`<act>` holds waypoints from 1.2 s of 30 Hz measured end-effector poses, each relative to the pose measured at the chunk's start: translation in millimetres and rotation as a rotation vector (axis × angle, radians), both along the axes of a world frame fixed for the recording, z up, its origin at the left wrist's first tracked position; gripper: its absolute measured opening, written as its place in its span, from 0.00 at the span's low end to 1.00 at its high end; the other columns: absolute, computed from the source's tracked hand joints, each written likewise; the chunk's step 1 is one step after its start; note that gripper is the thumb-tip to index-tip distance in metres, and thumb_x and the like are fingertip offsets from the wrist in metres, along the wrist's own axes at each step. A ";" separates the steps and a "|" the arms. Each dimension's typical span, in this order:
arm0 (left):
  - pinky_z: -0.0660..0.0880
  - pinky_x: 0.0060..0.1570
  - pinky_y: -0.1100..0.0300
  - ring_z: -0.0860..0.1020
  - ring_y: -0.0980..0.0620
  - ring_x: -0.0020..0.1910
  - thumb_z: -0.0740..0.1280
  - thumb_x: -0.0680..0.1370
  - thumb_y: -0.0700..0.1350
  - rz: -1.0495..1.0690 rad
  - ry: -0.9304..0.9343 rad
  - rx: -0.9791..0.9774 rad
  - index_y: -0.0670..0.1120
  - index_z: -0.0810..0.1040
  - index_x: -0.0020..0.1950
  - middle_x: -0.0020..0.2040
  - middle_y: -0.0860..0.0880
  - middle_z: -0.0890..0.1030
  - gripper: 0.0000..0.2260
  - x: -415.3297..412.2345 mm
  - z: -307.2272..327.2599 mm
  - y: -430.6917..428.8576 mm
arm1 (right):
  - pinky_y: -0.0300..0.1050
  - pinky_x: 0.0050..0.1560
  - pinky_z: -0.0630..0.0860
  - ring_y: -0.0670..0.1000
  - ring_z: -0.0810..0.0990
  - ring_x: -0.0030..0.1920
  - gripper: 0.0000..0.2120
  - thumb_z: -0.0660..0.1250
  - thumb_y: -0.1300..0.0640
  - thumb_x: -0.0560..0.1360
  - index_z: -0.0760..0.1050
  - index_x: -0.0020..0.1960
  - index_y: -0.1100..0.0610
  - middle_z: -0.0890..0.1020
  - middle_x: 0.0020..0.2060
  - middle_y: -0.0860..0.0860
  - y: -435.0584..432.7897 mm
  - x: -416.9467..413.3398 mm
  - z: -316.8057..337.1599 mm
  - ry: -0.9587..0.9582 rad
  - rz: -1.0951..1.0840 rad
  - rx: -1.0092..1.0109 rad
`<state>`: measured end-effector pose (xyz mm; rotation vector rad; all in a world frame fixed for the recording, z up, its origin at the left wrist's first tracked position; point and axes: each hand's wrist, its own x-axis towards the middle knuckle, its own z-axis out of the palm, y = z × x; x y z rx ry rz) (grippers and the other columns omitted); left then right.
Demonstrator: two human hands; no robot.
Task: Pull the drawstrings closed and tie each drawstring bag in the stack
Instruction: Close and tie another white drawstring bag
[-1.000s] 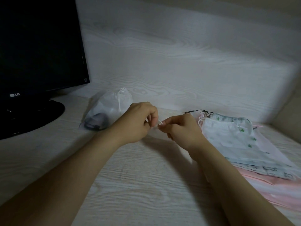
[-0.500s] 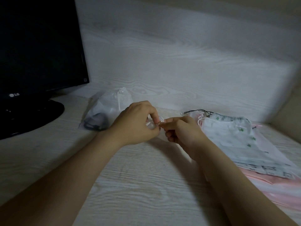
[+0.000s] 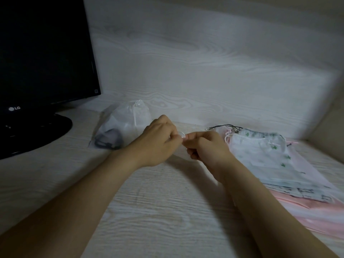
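Note:
My left hand (image 3: pixel 160 140) and my right hand (image 3: pixel 206 148) meet at the middle of the desk, fingertips together, and both pinch a thin white drawstring (image 3: pixel 182 135) that loops between them. The bag it belongs to is almost wholly hidden under my hands. To the right lies a flat stack of drawstring bags (image 3: pixel 264 161): a white one with green prints on top, patterned and pink ones below. A white bag (image 3: pixel 124 123) with a dark item inside, its mouth gathered shut, lies to the left behind my left hand.
A black LG monitor (image 3: pixel 46 53) on a round base (image 3: pixel 37 131) stands at the left. A pale wood-grain back panel (image 3: pixel 204 71) runs along the rear of the desk (image 3: pixel 149 211). A beige side wall (image 3: pixel 331 127) closes off the right.
My hands have drawn closer until the fingertips touch, and the small white loop of drawstring now shows between them. The stack and the tied bag have not moved.

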<state>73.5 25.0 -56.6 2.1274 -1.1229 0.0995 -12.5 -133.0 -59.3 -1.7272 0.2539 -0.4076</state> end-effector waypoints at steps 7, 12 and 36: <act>0.72 0.46 0.53 0.74 0.49 0.39 0.61 0.87 0.50 0.026 0.201 -0.243 0.33 0.75 0.42 0.40 0.39 0.77 0.22 0.6 11.6 -1.3 | 0.45 0.37 0.67 0.49 0.70 0.32 0.09 0.71 0.64 0.77 0.82 0.38 0.59 0.74 0.30 0.53 -3.1 3.4 -1.5 -0.011 -0.038 -0.012; 0.83 0.54 0.48 0.86 0.48 0.43 0.60 0.88 0.52 -0.041 0.503 -0.388 0.36 0.82 0.53 0.46 0.42 0.88 0.21 1.0 15.7 -0.6 | 0.43 0.35 0.68 0.48 0.71 0.30 0.05 0.70 0.65 0.77 0.83 0.45 0.64 0.74 0.29 0.52 -6.0 4.6 -2.2 -0.035 -0.068 0.009; 0.75 0.40 0.60 0.83 0.54 0.37 0.74 0.78 0.56 0.076 0.322 -0.068 0.53 0.83 0.49 0.37 0.52 0.87 0.08 0.3 8.4 6.4 | 0.39 0.34 0.69 0.48 0.71 0.33 0.06 0.71 0.65 0.77 0.84 0.43 0.62 0.76 0.30 0.50 -5.1 5.1 -4.9 -0.044 -0.058 -0.036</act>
